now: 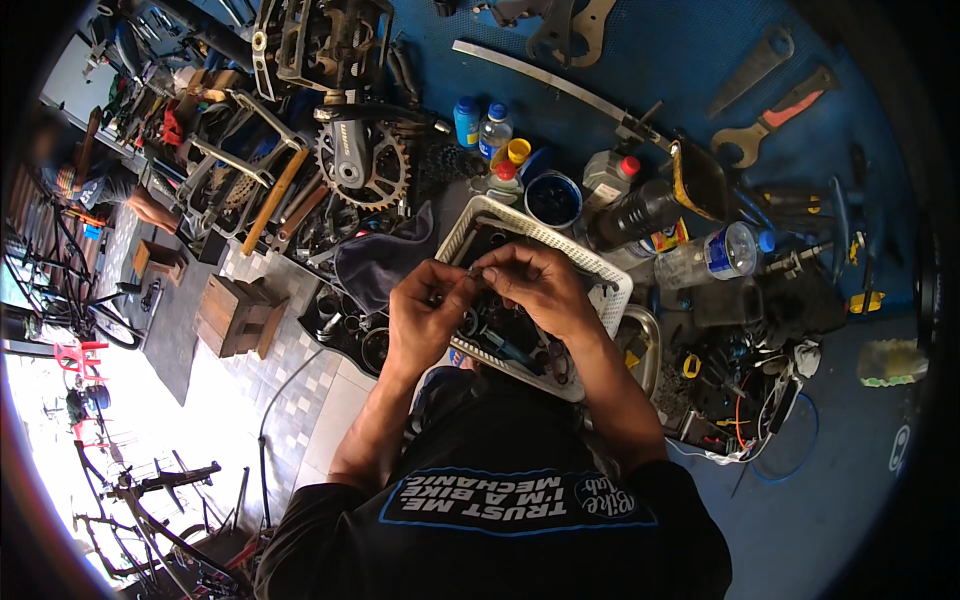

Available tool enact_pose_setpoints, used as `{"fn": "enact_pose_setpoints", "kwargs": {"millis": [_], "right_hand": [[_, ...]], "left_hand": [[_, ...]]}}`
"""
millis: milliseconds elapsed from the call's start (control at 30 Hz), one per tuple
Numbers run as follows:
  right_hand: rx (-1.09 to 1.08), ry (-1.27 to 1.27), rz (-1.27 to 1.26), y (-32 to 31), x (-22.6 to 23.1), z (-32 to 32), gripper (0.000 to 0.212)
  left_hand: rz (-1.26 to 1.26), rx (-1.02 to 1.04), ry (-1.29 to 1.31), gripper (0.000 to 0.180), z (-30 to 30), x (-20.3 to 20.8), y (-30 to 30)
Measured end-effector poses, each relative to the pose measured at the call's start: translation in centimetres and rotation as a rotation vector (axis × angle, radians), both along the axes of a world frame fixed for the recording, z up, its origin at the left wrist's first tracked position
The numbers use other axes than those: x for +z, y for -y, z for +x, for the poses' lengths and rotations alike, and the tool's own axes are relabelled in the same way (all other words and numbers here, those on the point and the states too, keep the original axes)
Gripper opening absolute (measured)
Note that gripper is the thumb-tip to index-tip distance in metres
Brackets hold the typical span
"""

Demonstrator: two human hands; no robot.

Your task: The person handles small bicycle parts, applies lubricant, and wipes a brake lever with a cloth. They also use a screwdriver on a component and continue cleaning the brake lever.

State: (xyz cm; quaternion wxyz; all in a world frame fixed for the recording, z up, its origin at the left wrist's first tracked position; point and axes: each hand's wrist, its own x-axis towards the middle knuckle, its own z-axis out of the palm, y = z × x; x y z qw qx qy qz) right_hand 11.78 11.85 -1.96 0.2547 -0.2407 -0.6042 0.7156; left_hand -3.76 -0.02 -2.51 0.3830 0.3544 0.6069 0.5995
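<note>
Both my hands meet above a white plastic basket (597, 268) full of dark metal parts and tools. My left hand (428, 305) has its thumb and fingers pinched together. Facing it, my right hand (533, 285) pinches at the same spot, fingertips nearly touching the left ones. Between them sits a tiny dark piece, too small to name. Below my hands a grey-green tool (510, 350) lies among the basket's parts. A dark cloth (385, 255) rests just left of the basket.
A chainring with crank arm (362, 165) stands at the back left. Beyond the basket are a dark blue tub (553, 199), bottles (495, 130) and a clear bottle (705, 257) lying down. Tools hang on the blue wall. A wooden stool (238, 315) stands left; another person (100, 185) is farther off.
</note>
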Motion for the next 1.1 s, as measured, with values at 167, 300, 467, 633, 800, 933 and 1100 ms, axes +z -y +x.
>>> {"fn": "enact_pose_setpoints", "kwargs": {"millis": [167, 300, 467, 633, 800, 933, 1100], "right_hand": [[0.087, -0.034, -0.186, -0.1, 0.4, 0.5, 0.022], [0.054, -0.064, -0.072, -0.1, -0.3, 0.3, 0.028], [0.033, -0.161, 0.224, 0.2, 0.0, 0.1, 0.029], [-0.002, -0.187, 0.302, 0.0, -0.7, 0.2, 0.034], [-0.030, 0.011, 0.477, -0.4, 0.7, 1.3, 0.039], [-0.118, 0.063, 0.836, -0.5, 0.8, 1.5, 0.044], [-0.247, 0.075, 1.054, 0.2, 1.1, 1.3, 0.033]], "left_hand": [[0.036, -0.016, 0.152, 0.023, -0.3, -0.5, -0.3], [0.039, -0.027, 0.185, 0.022, -0.2, -0.5, -0.7], [0.033, -0.164, 0.679, 0.018, -1.0, -0.5, -1.0], [0.010, -0.222, 0.772, 0.017, -0.4, -0.7, -1.0], [0.058, -0.016, 0.198, 0.020, 0.2, 0.1, -0.4], [0.200, -0.194, -0.122, 0.030, -0.8, 0.3, -0.3], [0.230, -0.213, -0.142, 0.033, -0.5, 0.1, -0.3]]}}
